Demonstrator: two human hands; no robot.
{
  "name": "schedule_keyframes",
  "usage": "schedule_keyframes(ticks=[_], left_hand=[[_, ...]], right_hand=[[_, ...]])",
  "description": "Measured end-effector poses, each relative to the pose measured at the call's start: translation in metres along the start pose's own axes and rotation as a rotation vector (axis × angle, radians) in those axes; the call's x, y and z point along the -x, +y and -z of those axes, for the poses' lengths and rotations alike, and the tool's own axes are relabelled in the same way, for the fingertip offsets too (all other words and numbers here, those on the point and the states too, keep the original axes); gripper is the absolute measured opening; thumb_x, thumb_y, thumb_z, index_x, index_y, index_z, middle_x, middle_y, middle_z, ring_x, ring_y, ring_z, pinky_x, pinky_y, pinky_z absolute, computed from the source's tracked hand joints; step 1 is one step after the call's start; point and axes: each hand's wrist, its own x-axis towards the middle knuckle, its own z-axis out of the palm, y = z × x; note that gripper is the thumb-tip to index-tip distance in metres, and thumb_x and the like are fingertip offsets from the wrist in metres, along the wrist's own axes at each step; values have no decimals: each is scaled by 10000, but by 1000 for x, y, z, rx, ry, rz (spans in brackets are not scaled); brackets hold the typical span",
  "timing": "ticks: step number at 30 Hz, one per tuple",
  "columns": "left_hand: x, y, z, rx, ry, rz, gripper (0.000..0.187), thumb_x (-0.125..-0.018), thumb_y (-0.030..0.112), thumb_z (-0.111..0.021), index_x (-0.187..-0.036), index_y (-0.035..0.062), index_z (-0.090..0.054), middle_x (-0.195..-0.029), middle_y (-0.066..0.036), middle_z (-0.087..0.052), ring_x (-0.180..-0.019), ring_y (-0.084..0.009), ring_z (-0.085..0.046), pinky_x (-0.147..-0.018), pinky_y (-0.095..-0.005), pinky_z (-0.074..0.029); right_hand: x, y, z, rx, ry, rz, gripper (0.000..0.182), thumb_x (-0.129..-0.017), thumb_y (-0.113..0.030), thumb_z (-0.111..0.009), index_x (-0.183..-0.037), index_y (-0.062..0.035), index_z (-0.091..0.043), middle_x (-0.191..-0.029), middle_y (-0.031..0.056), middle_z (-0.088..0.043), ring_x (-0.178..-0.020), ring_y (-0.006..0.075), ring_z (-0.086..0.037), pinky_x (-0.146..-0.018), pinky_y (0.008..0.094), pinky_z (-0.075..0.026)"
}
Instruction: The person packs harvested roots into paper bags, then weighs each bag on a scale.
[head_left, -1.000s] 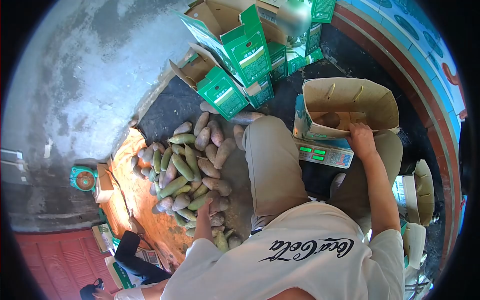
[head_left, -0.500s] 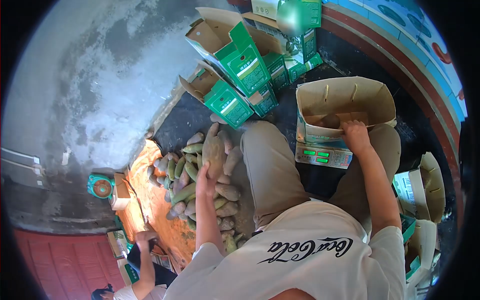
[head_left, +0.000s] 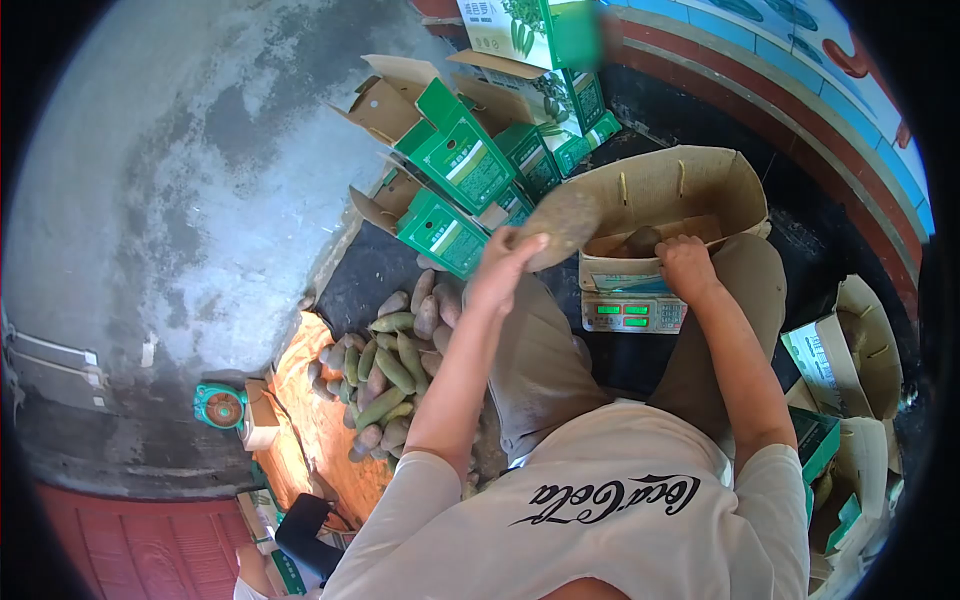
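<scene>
My left hand (head_left: 503,268) is clenched around a brown tuber (head_left: 562,222), lifted clear of the floor and held just short of the open cardboard box (head_left: 700,180) that lies ahead of my grip. My right hand (head_left: 685,266) rests on the near wall of that box, fingers curled over the edge, closed on the cardboard itself. Inside the box, just beyond my right grip, another brown tuber (head_left: 642,240) lies against the bottom flap. The box sits on a weighing scale (head_left: 632,314), whose green display glows just below my right wrist. Down and to the left of my left grip, well apart from it, a heap of green and brown produce (head_left: 390,365) spreads over an orange sheet (head_left: 315,420) on the floor. Ahead of my left grip, green printed cartons (head_left: 462,165) stand stacked with their flaps open. More cartons (head_left: 850,350) sit to the right of my right arm. A small teal object (head_left: 220,406) lies on the grey concrete, far left of both hands.
</scene>
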Motion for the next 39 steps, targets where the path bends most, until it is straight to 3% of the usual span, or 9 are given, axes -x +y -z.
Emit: schedule_keyframes(ticks=[4, 8, 14, 20, 27, 29, 32, 36, 39], left_hand=[[-11, -2, -47, -190, -105, 21, 600, -679, 318, -786, -1076, -61, -543, -962, -125, -616, -858, -200, -584, -791, -327, -464], [-28, -19, -73, -447, -56, -49, 673, -642, 344, -789, -1111, -68, -537, -1039, -217, -635, -951, -306, -634, -834, -366, -484], [-30, -23, -96, -724, -35, -93, 668, -675, 323, -766, -1178, -43, -524, -1021, -239, -642, -969, -381, -621, -865, -400, -487], [-14, -38, -73, -647, 108, -575, 488, -768, 186, -710, -1179, -14, -538, -1099, -194, -616, -1014, -281, -613, -873, -349, -478], [8, -41, 35, -446, 521, -606, 366, -794, 47, -645, -1147, -5, -564, -1086, -155, -601, -965, -249, -595, -833, -334, -485], [6, -78, 82, -175, 583, -445, 328, -814, 49, -628, -1130, -17, -570, -1062, -149, -618, -954, -253, -601, -836, -336, -487], [43, -100, 122, -656, 702, -348, 302, -796, 104, -650, -1061, -35, -605, -982, -170, -636, -924, -308, -613, -827, -376, -481], [84, -218, 186, -889, 654, -120, 287, -765, 177, -656, -969, -22, -616, -975, -222, -622, -916, -391, -591, -826, -431, -471], [133, -272, 198, -940, 538, 264, 317, -754, 267, -651, -951, 18, -633, -1009, -248, -610, -937, -402, -591, -811, -456, -476]], right_hand=[[1, 0, 0, -23, 12, -5, 80, -747, -114, -572, -795, -119, -636, -815, 62, -648, -825, 227, -626, -748, 362, -461], [1, 1, 1, -32, 3, -6, 84, -752, -119, -574, -804, -116, -640, -823, 64, -651, -832, 229, -626, -757, 362, -461], [1, -1, 3, -38, -25, -5, 80, -743, -138, -608, -812, -113, -641, -828, 66, -650, -839, 235, -623, -751, 368, -465], [0, 2, 1, -45, 3, -1, 88, -727, -142, -628, -809, -110, -635, -826, 66, -649, -836, 235, -623, -751, 369, -467], [0, 4, 2, -62, -34, 6, 152, -706, -194, -684, -817, -111, -622, -829, 58, -645, -839, 230, -619, -749, 373, -468], [-1, 4, 2, -54, -34, 2, 169, -699, -207, -697, -820, -115, -622, -831, 55, -642, -841, 227, -617, -750, 370, -468], [-1, 3, 0, -37, -27, 13, 181, -693, -214, -707, -820, -117, -622, -831, 51, -638, -843, 227, -613, -752, 369, -467], [-2, 3, 0, -57, -34, 4, 187, -691, -212, -716, -818, -116, -620, -832, 51, -632, -841, 233, -609, -753, 374, -463], [-1, 3, 1, -57, -30, 14, 191, -689, -201, -721, -821, -112, -616, -830, 54, -629, -841, 243, -607, -751, 380, -461]])
